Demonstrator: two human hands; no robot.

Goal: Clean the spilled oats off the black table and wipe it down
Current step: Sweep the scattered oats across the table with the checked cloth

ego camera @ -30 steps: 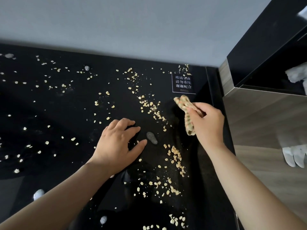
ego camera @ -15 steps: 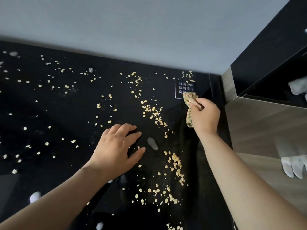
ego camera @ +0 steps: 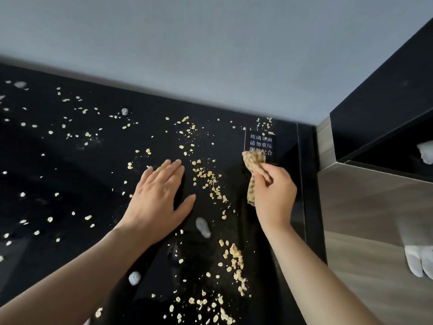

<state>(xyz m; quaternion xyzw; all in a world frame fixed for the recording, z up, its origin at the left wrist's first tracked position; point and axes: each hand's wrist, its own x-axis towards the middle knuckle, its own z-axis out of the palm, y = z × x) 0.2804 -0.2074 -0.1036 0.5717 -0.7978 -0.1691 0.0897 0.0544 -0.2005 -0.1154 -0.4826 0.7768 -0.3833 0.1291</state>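
Observation:
Oat flakes (ego camera: 212,181) lie scattered across the glossy black table (ego camera: 70,174), thickest in a band running from the far middle toward the near edge. My left hand (ego camera: 159,198) lies flat on the table with straight fingers, just left of that band. My right hand (ego camera: 273,193) grips a crumpled tan patterned cloth (ego camera: 254,170) near the table's far right corner, its top end touching a printed white-text label (ego camera: 261,144).
A grey wall runs along the table's far edge. To the right stands a black cabinet (ego camera: 379,109) with a wood-grain panel (ego camera: 375,207). White slippers (ego camera: 419,259) sit on the floor at the right. Pale reflected spots (ego camera: 202,227) show on the glass.
My left hand slid farther away across the table with its fingers straightened. My right hand carried the cloth up toward the far right corner, onto the label.

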